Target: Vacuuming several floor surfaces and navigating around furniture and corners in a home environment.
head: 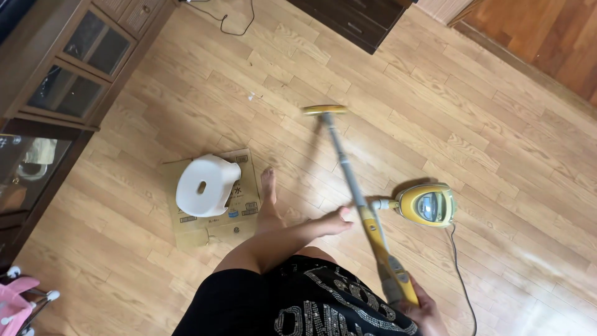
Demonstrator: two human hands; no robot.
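Head view, looking down: one vacuum wand (357, 199), grey metal tube with a yellow handle, slanting from the lower right up to the middle of the wooden floor (435, 112). Its flat yellow floor head (324, 110) rests on the boards at the far end. Right hand (423, 308) wrapped around the yellow handle at the bottom edge, fingers closed on the grip. Left hand (336, 221) held out in front of the body, empty, fingers straight and close together, just beside the tube; whether it touches the tube cannot be told. One yellow canister vacuum body (428, 205) on the floor to the right of the wand, joined to it by a short pale hose, with a dark cord (460, 267) trailing toward the lower edge. One bare foot (268, 186) planted left of the wand, beside a flattened cardboard sheet (211, 227) that bears a white plastic stool (205, 185). Dark wooden cabinet (74, 56) with glass doors along the left side; second dark cabinet (354, 18) at the top.
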